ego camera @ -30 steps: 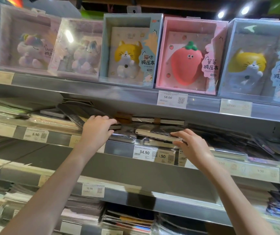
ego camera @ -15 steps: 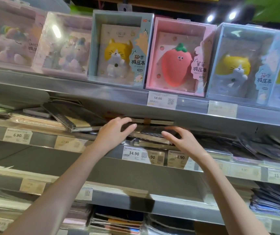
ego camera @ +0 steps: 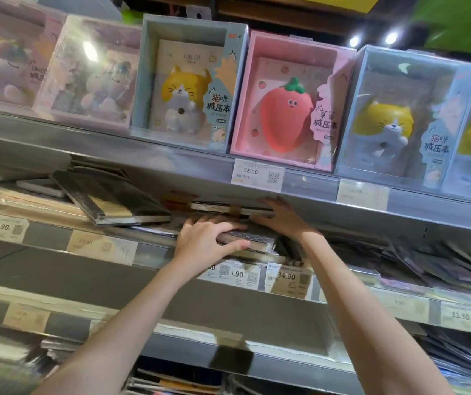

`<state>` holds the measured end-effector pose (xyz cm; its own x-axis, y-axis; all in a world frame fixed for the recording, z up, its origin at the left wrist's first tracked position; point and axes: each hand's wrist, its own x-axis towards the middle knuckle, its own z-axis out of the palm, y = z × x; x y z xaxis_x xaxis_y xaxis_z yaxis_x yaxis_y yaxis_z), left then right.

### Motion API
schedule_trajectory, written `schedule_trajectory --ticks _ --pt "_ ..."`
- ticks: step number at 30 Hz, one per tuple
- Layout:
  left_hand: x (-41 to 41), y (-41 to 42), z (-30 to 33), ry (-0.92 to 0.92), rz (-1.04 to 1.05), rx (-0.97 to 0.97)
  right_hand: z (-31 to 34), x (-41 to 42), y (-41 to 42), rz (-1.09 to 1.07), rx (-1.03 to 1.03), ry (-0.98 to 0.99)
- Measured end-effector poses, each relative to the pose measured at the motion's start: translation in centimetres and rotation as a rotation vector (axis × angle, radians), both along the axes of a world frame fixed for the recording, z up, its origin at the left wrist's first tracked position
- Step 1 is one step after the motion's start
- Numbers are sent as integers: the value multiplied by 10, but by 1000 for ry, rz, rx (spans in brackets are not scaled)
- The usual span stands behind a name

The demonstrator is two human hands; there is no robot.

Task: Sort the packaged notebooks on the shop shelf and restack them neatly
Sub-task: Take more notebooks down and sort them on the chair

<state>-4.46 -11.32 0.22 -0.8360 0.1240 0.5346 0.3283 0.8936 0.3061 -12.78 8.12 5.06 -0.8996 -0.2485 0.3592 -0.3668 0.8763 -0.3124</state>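
The left hand [ego camera: 206, 240] has its fingers [ego camera: 223, 220] curled over the top of a wrapped notebook [ego camera: 253, 238] and its thumb under the front edge, so it grips this notebook, which lies on a low stack at the front of the middle shelf [ego camera: 154, 253], just above the 34.90 price tag [ego camera: 287, 279]. The right hand [ego camera: 281, 216] lies with straight fingers, relaxed and holding nothing, against the edge of a higher banded notebook [ego camera: 228, 208] deeper in the shelf. The gripped notebook lies flat, its long axis running left to right along the shelf edge, with its spine or page edge toward the camera (I cannot tell which). I judge it stiff and rather light, but the plastic wrap is glossy and probably slippery, so holding it by 2 opposite edges seems safer than pressing on the cover. To the left, a dark notebook [ego camera: 114, 201] lies tilted over its neighbours.
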Motion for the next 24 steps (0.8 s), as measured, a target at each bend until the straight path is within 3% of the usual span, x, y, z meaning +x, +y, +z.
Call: schedule_trajectory --ticks 3,10,15,19,24 --pt "1 -1 -1 5 2 -5 -7 -2 -3 15 -108 -35" --pt "3 0 -1 -2 22 7 -1 38 -4 19 109 55" --pt "5 1 -2 43 4 12 -7 93 -6 93 -47 28" --pt "5 0 -5 70 -35 14 -12 117 -6 41 132 76" --pt "6 -1 -5 50 -60 20 -27 112 -13 -23 206 346"
